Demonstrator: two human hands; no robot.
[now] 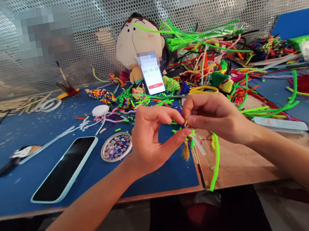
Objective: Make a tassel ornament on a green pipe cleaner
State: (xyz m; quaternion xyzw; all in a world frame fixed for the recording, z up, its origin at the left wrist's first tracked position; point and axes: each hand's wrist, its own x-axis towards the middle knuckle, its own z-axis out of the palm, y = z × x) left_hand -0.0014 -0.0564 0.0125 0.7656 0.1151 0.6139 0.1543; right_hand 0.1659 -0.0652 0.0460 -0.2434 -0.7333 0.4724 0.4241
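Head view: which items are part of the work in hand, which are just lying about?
In hand:
left hand and right hand pinching a small pipe-cleaner piece
green pipe cleaner hanging from it

Lying about:
dark phone
bead tin
plush doll
timer phone
pipe-cleaner pile

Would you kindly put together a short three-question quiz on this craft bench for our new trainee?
1. True or false: both hands pinch the same small piece where a green pipe cleaner hangs down.
2. Which lies nearest the left hand? A) round tin of beads B) plush doll C) red-handled tool
3. Fill in: the phone showing a timer leans against the ____.

Key
1. True: left hand and right hand meet fingertip to fingertip.
2. A
3. plush doll
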